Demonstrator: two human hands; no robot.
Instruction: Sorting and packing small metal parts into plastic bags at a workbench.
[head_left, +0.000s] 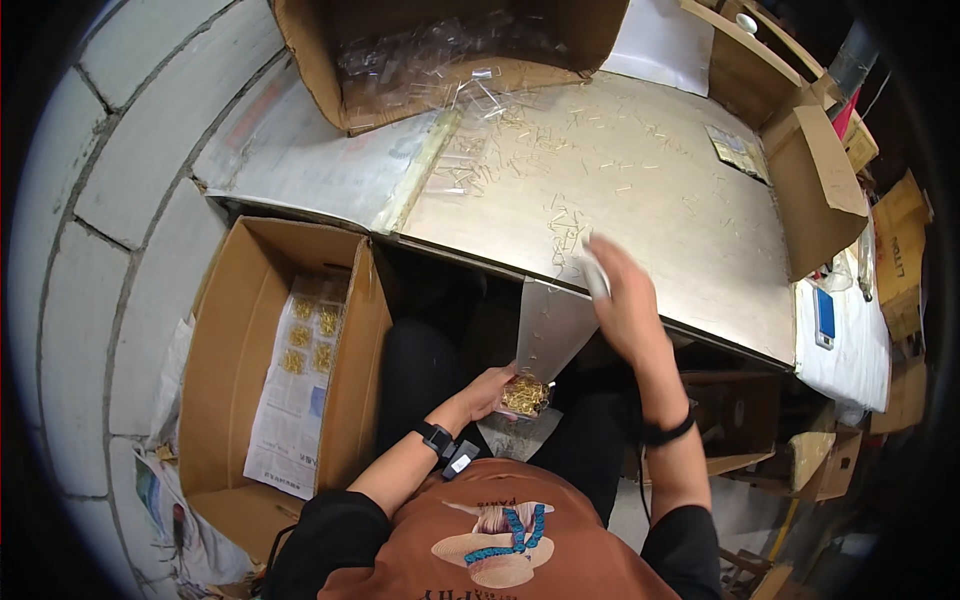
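My left hand (488,392) is closed on a small clear plastic box (545,404), low in front of my lap. Brass-coloured wire hooks (524,395) fill the box. A pale, smooth sheet (552,322) slopes down from the table edge to the box, with a few hooks lying on it. At the table's front edge my right hand (628,300), smeared by motion, grips a white flat-edged piece (597,276) whose kind I cannot make out. Just beyond it a small heap of hooks (566,232) lies on the metal tabletop (690,250).
Left of my legs, a cardboard box (215,400) holds several filled clear boxes (300,335) on newspaper (285,435). A tipped carton (300,60) of empty clear boxes stands at the back. Cardboard flaps (815,190) and a blue device (824,318) are on the right.
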